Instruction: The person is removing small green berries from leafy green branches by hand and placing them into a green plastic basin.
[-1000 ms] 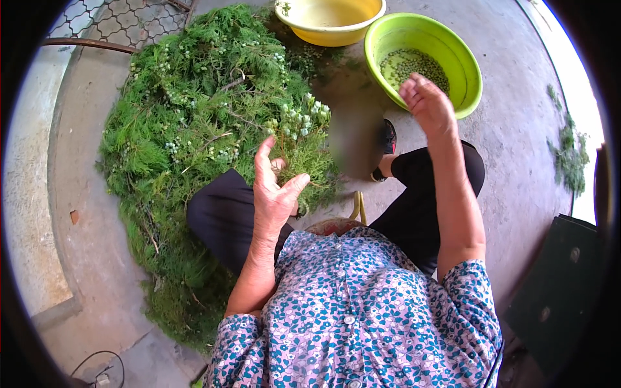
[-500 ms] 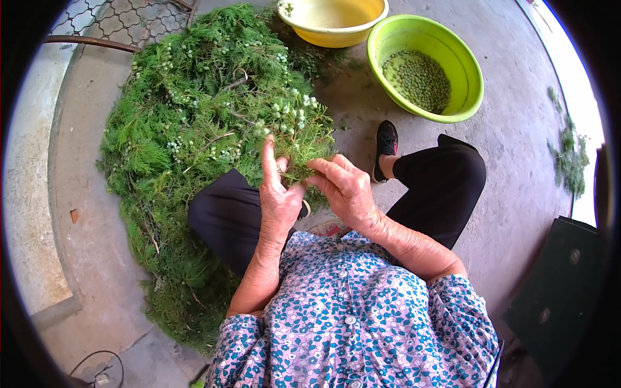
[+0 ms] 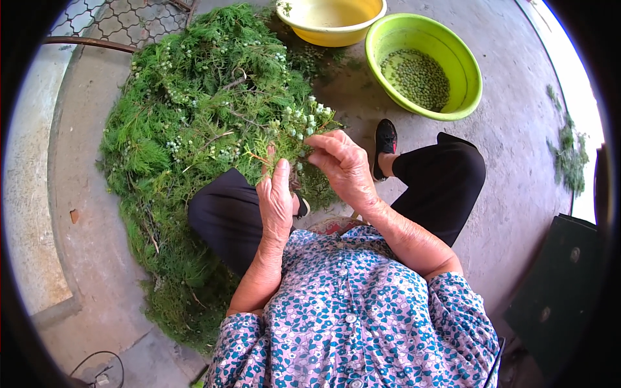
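My left hand (image 3: pixel 276 200) is closed round the stem of a green conifer sprig (image 3: pixel 294 128), its thumb pointing up along it. Pale blue-green cones sit in a cluster at the sprig's far end. My right hand (image 3: pixel 348 169) is just to the right, thumb and fingertips pinched together at the sprig's edge below the cones. What lies between those fingertips is too small to make out. Behind and left of both hands spreads a big heap of cut conifer branches (image 3: pixel 187 116), many bearing similar cones.
A lime-green basin (image 3: pixel 467 77) holding many small green cones stands ahead on the right. Beside it is a yellow basin (image 3: pixel 330 35). A dark green panel (image 3: pixel 556 278) is at the right, and loose greenery (image 3: pixel 570 158) lies near the right edge. My knees flank my hands.
My left hand has turned, its raised forefinger now lowered behind the sprig and its thumb upright. My right hand has moved slightly up, to the sprig's cone-bearing end.
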Demonstrator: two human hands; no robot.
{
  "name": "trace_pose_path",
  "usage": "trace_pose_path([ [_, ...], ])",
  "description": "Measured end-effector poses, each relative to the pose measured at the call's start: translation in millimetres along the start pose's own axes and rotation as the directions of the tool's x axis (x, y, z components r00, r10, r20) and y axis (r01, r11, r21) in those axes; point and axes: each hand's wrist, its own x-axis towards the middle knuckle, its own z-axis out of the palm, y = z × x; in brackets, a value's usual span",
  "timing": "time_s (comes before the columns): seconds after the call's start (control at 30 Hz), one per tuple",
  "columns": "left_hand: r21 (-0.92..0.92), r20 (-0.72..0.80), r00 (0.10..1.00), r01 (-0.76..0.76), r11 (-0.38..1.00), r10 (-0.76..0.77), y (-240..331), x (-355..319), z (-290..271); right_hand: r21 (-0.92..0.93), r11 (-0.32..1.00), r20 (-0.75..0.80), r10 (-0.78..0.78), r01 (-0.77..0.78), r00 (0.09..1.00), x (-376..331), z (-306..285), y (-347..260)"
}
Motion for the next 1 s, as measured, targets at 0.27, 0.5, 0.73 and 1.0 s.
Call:
trace_pose_path([
  [0.27, -0.015, 0.039, 0.974, -0.221, 0.975, 0.222, -2.8, -1.2, 5.6, -0.155, 0.986, 0.064, -0.046, 0.055, 0.997, -4.2, 0.1, 8.0],
  [0.5, 0.069, 0.056, 0.973, -0.226, 0.972, 0.222, -11.5, 1.1, 2.6, 0.136, 0.943, 0.082, 0.296, -0.305, 0.952, -6.0, -9.2, -0.1],
  [0.73, 0.060, 0.080, 0.963, -0.261, 0.963, 0.256, -15.7, 4.7, 8.1, -0.204, 0.979, 0.168, 0.032, 0.003, 0.985, -13.9, -2.3, -7.3],
  [1.0, 0.015, 0.104, 0.992, -0.075, 0.997, 0.073, -15.5, 0.8, 4.7, 0.240, 0.727, 0.315, 0.568, -0.643, 0.760, -6.8, -13.4, -0.1],
])
